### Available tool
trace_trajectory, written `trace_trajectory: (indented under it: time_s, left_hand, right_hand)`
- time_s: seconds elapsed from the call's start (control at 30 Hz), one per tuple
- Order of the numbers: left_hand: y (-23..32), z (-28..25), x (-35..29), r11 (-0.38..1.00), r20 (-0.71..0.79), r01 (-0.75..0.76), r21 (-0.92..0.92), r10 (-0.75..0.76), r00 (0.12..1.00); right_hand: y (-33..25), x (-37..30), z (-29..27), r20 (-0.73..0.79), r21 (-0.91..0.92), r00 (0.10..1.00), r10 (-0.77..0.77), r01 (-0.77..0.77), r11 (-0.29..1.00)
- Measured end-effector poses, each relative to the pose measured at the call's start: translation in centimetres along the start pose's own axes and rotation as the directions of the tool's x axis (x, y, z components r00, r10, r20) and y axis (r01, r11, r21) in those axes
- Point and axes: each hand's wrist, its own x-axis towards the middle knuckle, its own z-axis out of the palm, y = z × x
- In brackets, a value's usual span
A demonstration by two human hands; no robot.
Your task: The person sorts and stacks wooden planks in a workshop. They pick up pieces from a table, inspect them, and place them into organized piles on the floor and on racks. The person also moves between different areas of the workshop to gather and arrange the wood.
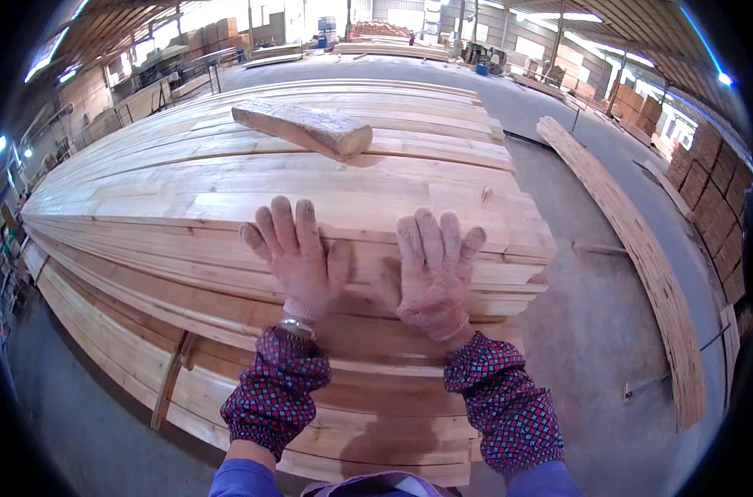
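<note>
A tall stack of long pale boards [327,184] lies in front of me, its near edge facing my body. My left hand [298,257], in a whitish knit glove, lies against the upper near edge with its fingers stretched out and spread. To its right my right hand [434,269], gloved the same way, rests on the same edge, fingers extended. Neither hand grips anything. On top of the boards, beyond my hands, a short rough wooden block [302,128] lies at an angle. A small wood chip [486,195] sits near the right end of the top board.
A long board or narrow board stack [633,248] runs along the right, beside the grey floor [584,331]. Farther right stand stacked brown wood blocks [712,178]. A crosswise wooden spacer [171,379] separates the lower layers at the left. More lumber [389,51] lies at the far end.
</note>
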Motion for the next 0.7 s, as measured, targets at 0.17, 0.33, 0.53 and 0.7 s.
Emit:
trace_trajectory:
  time_s: [0.17,0.33,0.53,0.7]
  left_hand:
    - [0.1,0.5,0.0,0.999,-0.032,-0.038,0.012,0.039,0.999]
    - [2.1,-4.5,0.3,0.993,0.093,0.069,-0.093,-0.06,0.994]
    - [4.0,-18.1,-13.8,0.947,0.284,0.316,-0.049,-0.29,0.914]
    - [5.8,-37.3,-33.6,0.431,0.123,0.886,0.17,-0.902,0.415]
  right_hand:
    - [-0.6,0.6,0.8,0.172,0.156,0.971,-0.168,0.142,0.978]
    - [-0.5,0.4,0.6,0.013,0.187,0.972,-0.235,0.228,0.955]
    - [0.9,0.4,-0.7,0.001,0.165,0.962,-0.275,0.271,0.948]
    - [-0.8,-1.5,1.6,0.082,0.152,0.957,-0.278,0.263,0.953]
